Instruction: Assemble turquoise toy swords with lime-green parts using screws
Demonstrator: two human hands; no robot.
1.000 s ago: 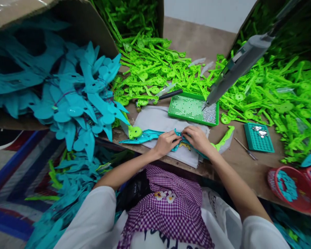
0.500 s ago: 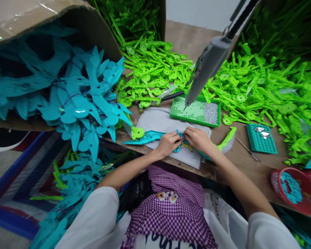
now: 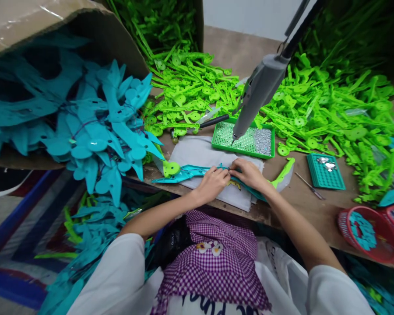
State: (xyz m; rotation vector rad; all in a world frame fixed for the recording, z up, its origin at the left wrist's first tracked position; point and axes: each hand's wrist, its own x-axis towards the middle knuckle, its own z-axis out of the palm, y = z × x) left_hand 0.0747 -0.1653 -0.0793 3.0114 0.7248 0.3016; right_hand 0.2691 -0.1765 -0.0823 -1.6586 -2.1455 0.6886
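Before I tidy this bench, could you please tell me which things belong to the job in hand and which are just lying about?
Seem part of it:
teal piece, in the grip of left hand and right hand
grey cloth beneath
perhaps green tray and grey driver

Apparently lying about:
slim tool
black-handled tool
red basket

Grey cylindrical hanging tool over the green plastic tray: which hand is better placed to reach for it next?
Probably the right hand: it lies nearer the grey tool, whose upper end leans rightward. Both it and the left hand hold the turquoise plastic piece.
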